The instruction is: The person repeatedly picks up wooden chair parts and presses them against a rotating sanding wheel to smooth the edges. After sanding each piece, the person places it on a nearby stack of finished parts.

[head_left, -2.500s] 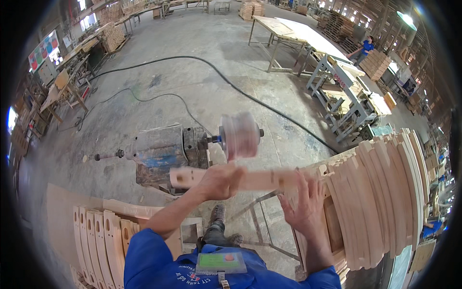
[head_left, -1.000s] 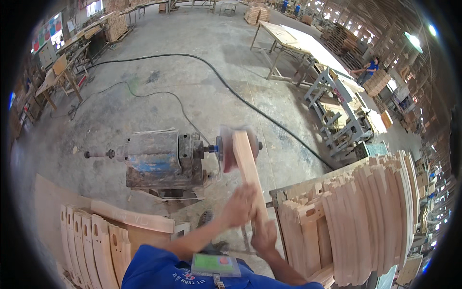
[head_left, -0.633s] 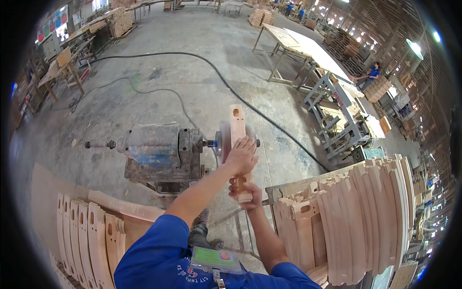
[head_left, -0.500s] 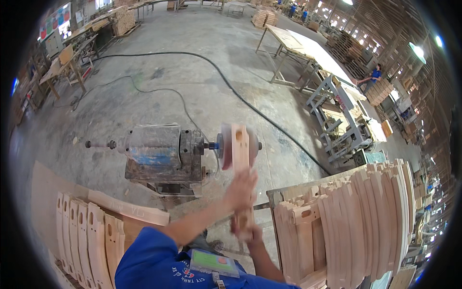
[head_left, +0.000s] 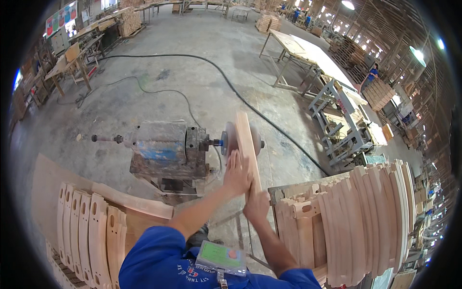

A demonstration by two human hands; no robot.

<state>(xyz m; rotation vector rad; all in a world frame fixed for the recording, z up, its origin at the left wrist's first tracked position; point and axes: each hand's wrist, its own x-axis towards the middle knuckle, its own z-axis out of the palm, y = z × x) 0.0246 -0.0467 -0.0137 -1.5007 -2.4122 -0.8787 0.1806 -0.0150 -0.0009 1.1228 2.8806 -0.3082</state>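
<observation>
A long pale wooden slat (head_left: 247, 147) stretches away from me, its narrow edge turned upward and its far end over the sanding wheel (head_left: 231, 139). My left hand (head_left: 238, 174) is pressed along the slat's left side, thumb and fingers about it close to the wheel. Around the near end, my right hand (head_left: 256, 206) is closed. The wheel sits on the shaft of a dusty grey and blue motor (head_left: 160, 146). Part of the wheel is hidden behind the slat, and whether the wood touches it I cannot tell.
Slats with oval slots (head_left: 77, 216) stand in a row at the lower left. A thick stack of slats (head_left: 361, 221) fills a stand at the right. A black cable (head_left: 226, 82) crosses the concrete floor. Beyond are a grey metal frame (head_left: 337, 120) and a long table (head_left: 293, 45).
The slat has turned from its slotted broad face to its narrow edge. My right hand has come up and forward along with the near end; my left hand's fingers now point toward the wheel.
</observation>
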